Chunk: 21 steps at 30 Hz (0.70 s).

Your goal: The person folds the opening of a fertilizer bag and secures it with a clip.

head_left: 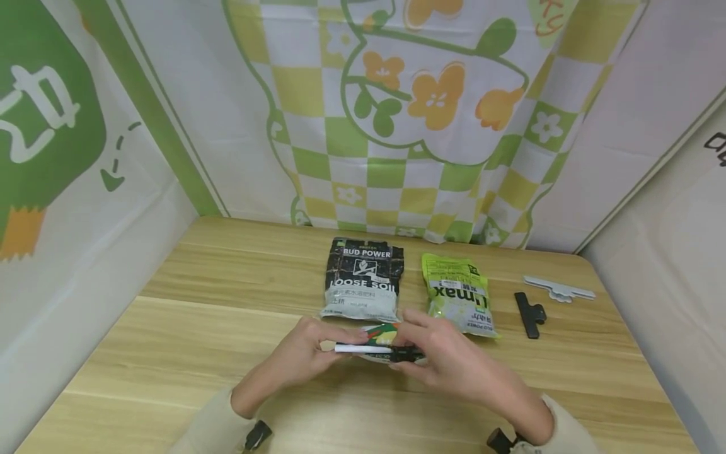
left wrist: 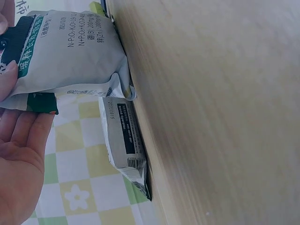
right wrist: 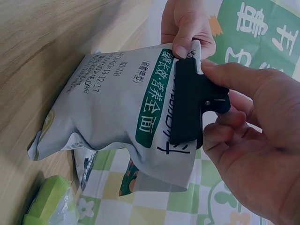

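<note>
Above the table, both hands hold a pale grey bag (right wrist: 117,93) with a green label strip and printed text. A black clip (right wrist: 185,105) straddles the bag's top edge. My right hand (head_left: 448,353) pinches the handle of this clip, its thumb and fingers on either side in the right wrist view (right wrist: 262,122). My left hand (head_left: 300,356) grips the top edge of the bag beside the clip's end, thumb on the printed face (right wrist: 183,44). In the left wrist view the bag (left wrist: 79,51) hangs with its bottom close over the wood.
Behind the hands lie a black-and-white bag (head_left: 363,277) marked Loose Soil and a lime green bag (head_left: 456,293). On the right of the wooden table (head_left: 198,315) are another black clip (head_left: 530,315) and a white clip (head_left: 558,289). Printed cloth (head_left: 408,157) hangs behind.
</note>
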Tool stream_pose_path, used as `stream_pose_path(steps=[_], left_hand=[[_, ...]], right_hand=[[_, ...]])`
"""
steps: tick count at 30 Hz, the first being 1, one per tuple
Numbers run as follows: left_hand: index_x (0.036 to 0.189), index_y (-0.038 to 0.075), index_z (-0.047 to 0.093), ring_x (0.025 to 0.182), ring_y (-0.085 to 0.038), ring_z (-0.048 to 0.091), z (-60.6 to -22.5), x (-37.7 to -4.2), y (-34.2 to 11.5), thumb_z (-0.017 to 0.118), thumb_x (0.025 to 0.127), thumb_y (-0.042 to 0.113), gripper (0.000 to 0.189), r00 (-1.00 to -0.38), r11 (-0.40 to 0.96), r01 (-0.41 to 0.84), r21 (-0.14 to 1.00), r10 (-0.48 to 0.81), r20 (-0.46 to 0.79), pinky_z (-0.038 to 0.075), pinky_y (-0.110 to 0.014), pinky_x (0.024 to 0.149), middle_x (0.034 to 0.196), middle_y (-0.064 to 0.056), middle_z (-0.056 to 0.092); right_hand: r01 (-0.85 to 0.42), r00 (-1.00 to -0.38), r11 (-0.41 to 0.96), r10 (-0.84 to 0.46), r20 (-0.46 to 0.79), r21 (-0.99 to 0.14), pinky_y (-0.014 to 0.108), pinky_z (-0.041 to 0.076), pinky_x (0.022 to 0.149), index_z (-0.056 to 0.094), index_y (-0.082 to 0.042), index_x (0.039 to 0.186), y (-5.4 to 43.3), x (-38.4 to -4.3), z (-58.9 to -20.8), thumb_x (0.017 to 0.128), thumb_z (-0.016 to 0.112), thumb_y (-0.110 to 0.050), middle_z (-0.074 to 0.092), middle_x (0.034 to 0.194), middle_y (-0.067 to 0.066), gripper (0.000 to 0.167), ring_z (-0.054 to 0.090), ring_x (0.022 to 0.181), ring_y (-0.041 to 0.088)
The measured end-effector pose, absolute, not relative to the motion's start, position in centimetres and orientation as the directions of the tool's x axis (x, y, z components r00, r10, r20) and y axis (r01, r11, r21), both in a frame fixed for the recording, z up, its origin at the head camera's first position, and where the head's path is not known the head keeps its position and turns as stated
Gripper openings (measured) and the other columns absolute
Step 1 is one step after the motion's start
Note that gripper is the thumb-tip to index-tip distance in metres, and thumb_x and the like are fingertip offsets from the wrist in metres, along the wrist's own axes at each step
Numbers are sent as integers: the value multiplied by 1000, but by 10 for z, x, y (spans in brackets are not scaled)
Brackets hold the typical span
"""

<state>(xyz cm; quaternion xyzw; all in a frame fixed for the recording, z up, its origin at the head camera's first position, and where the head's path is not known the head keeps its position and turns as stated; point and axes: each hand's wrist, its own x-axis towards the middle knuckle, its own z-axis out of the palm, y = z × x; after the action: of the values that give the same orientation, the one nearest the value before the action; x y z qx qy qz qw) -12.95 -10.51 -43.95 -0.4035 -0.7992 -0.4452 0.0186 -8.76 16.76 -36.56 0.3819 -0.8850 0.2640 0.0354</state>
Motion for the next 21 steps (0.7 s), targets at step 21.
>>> stream_pose_path(steps=[21], left_hand=[[111, 11, 82, 105, -21, 79, -441, -130, -104, 85, 82, 0, 31, -675, 262, 652, 711, 628, 388, 64, -35, 92, 113, -5, 81]], right_hand=[[-659, -749, 566, -551, 368, -496, 24, 57, 77, 72, -14, 111, 202, -85, -374, 73, 97, -22, 67, 101, -4, 47, 62, 88, 8]])
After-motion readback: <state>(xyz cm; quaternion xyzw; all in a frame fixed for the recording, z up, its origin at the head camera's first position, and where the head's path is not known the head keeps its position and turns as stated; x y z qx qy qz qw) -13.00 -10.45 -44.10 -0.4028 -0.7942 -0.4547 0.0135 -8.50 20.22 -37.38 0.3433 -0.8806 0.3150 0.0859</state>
